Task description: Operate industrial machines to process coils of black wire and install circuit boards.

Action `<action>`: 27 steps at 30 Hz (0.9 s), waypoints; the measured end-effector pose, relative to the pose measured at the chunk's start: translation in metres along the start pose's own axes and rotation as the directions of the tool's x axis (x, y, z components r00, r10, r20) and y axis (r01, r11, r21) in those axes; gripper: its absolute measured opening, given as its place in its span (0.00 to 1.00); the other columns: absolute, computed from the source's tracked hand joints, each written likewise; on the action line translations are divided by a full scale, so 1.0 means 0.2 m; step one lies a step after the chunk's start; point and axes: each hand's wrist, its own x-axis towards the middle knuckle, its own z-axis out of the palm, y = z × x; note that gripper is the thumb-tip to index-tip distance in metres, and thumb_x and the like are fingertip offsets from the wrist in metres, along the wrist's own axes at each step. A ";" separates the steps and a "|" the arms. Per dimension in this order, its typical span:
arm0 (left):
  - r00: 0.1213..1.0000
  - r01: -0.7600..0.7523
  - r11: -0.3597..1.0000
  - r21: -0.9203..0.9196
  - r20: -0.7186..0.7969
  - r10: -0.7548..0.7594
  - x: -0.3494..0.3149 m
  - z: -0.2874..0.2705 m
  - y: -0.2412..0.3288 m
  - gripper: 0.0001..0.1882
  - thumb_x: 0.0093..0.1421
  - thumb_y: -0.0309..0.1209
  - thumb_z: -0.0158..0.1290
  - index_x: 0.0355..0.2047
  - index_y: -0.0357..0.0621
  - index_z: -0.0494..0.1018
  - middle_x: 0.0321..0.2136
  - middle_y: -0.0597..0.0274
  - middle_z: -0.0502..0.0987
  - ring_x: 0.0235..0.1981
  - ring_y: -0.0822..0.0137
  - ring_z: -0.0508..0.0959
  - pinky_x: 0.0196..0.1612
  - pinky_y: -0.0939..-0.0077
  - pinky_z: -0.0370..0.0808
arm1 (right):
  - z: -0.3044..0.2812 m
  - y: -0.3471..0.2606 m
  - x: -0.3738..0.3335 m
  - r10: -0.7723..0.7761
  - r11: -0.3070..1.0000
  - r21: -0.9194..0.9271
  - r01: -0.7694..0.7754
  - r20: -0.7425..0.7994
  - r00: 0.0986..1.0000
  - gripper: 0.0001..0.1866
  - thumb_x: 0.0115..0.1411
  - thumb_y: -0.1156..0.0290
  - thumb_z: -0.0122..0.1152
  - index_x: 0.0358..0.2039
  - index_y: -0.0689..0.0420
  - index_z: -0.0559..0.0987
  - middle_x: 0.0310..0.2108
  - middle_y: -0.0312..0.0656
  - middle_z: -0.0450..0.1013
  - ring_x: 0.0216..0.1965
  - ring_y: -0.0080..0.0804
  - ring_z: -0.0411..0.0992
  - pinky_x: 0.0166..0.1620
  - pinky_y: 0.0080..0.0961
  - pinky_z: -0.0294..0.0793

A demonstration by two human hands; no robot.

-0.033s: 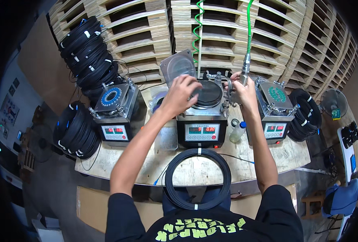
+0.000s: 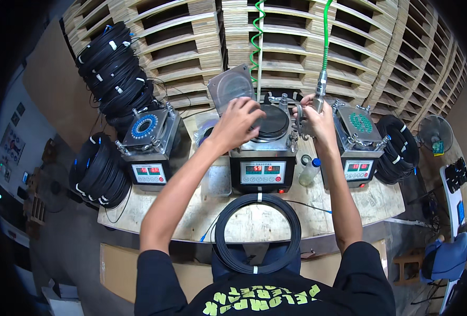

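Observation:
My left hand (image 2: 237,125) hovers at the left side of the black round disc (image 2: 276,122) on the middle bench machine (image 2: 262,172). Its fingers are spread and bent, and I see nothing held in them. A grey square plate with a round pad (image 2: 227,89) leans upright behind that hand. On the disc's right, my right hand (image 2: 317,120) is wrapped round a metal air blow gun (image 2: 320,100), which hangs from a green hose (image 2: 325,42). The gun's lower part is hidden by my fingers. Metal clamps (image 2: 293,142) stand at the machine's corner.
Similar machines stand left (image 2: 149,173) and right (image 2: 358,168), with rings of blue and green pieces on top. A black cable coil (image 2: 221,231) rests at the table's front edge. A blue-capped bottle (image 2: 309,175) and clear tub (image 2: 218,181) flank the middle machine. Cable coils (image 2: 112,68) pile up far left.
The left hand and forearm have shifted very slightly. The machines' red display readings differ. My right hand keeps its grip on the air blow gun in the same place.

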 end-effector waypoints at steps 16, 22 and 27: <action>0.746 -0.489 0.815 0.310 0.634 0.207 0.33 0.13 0.03 0.28 0.45 0.46 0.65 0.46 0.51 0.76 0.46 0.65 0.72 0.55 0.65 0.67 0.57 0.61 0.67 | -0.06 0.03 -0.09 -0.012 1.000 0.020 0.011 0.030 0.999 0.05 0.59 0.78 0.53 0.37 0.61 0.73 0.30 0.39 0.74 0.32 0.24 0.76 0.37 0.22 0.76; 0.787 -0.555 0.761 0.337 0.507 0.350 0.30 0.18 0.05 0.30 0.48 0.42 0.62 0.53 0.55 0.68 0.46 0.62 0.70 0.52 0.61 0.70 0.54 0.59 0.68 | -0.07 0.05 -0.11 0.018 0.999 0.030 -0.019 0.037 0.999 0.07 0.56 0.79 0.51 0.36 0.62 0.74 0.33 0.39 0.73 0.35 0.26 0.76 0.38 0.23 0.76; 0.835 -0.474 0.833 0.286 0.446 0.322 0.21 0.16 0.04 0.21 0.57 0.37 0.56 0.52 0.63 0.69 0.49 0.59 0.68 0.53 0.57 0.69 0.53 0.58 0.67 | -0.06 0.02 -0.11 0.035 0.998 0.042 -0.035 -0.007 0.999 0.06 0.57 0.79 0.52 0.36 0.62 0.74 0.32 0.39 0.73 0.33 0.26 0.76 0.36 0.23 0.76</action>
